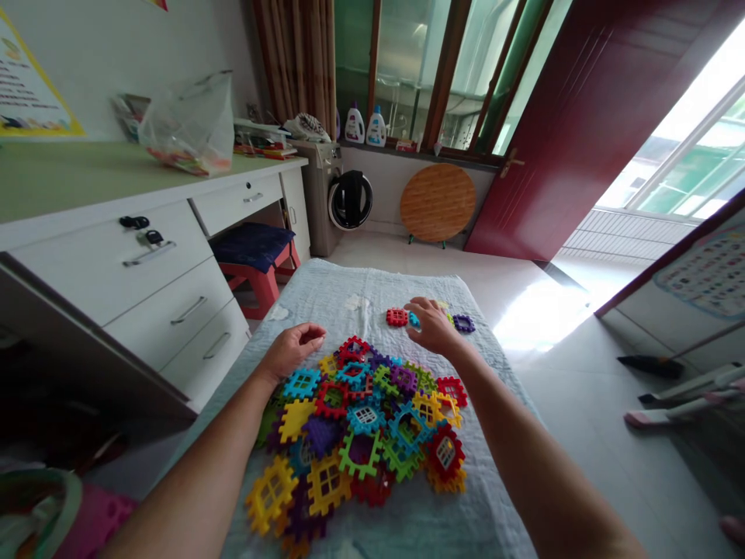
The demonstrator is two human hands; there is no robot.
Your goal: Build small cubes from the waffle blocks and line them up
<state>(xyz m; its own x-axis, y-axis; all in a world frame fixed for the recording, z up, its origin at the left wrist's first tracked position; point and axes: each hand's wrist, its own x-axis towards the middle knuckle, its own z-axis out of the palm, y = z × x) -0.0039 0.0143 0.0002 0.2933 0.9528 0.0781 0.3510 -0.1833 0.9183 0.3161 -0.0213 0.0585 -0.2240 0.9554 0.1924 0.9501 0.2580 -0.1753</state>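
Observation:
My right hand (pixel 432 326) reaches to the far part of the cloth, over a short row of plastic building pieces. Its thumb and fingers are around a blue building piece (pixel 414 319), partly hidden by the hand. Left of it lies a red window piece (pixel 396 317); on the right are a yellow-green piece (pixel 448 314), partly covered, and a purple frame piece (pixel 464 323). My left hand (pixel 292 351) is beside the pile's far left edge, fingers curled in toward the thumb, with nothing visible in them. The heap of notched, multicoloured building pieces (pixel 364 419) lies between my forearms.
A pale blue cloth (pixel 349 289) covers the surface under the pieces. To the left stand a white desk (pixel 168 283) and a red stool (pixel 261 287) with a dark cushion. Beyond are a washing machine (pixel 320 194), a round wooden board (pixel 438 202) and a red door (pixel 559 124).

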